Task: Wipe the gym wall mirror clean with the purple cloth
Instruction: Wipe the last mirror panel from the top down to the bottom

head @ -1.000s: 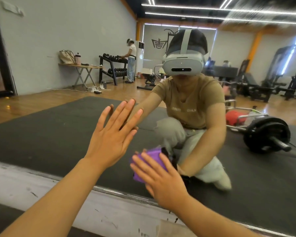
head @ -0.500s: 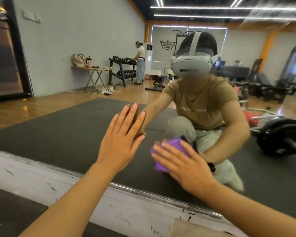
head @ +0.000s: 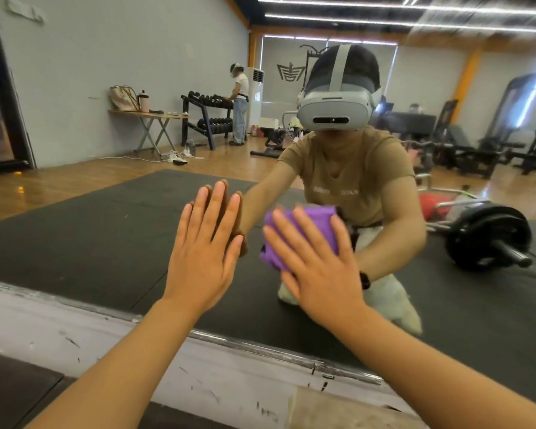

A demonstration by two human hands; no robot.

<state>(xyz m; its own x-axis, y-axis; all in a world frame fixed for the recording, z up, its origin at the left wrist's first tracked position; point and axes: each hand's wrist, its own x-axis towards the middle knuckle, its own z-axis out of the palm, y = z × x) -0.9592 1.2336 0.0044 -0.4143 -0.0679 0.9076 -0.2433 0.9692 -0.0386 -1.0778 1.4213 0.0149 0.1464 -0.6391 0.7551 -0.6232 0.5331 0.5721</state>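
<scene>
Left hand [head: 203, 258]: flat against the mirror [head: 106, 230], fingers straight and close together, pointing up; it holds nothing. Its reflection meets it fingertip to fingertip.

Right hand [head: 317, 267]: fingers straight and slightly spread, palm pressing the purple cloth [head: 304, 226] onto the glass. The cloth is bunched under the fingers, not gripped; its upper and left edges show beyond the fingertips. It sits low on the mirror, just right of the left hand and above the mirror's metal bottom edge [head: 260, 348].

Below that edge runs a scuffed white wall base [head: 75, 332] with dark marks.

Seen in the mirror: the person crouching on a black floor mat [head: 75, 236], wearing a grey headset [head: 334, 109] and a tan T-shirt [head: 353, 168]. A barbell [head: 486, 239] lies on the mat to the right. Farther back, a second person [head: 239, 103] stands at a dumbbell rack [head: 211, 119]. A folding desk [head: 150, 119] against the left wall carries a bag [head: 123, 99] and a bottle [head: 143, 100]. Gym machines [head: 477, 147] stand at the far right, slightly blurred.
</scene>
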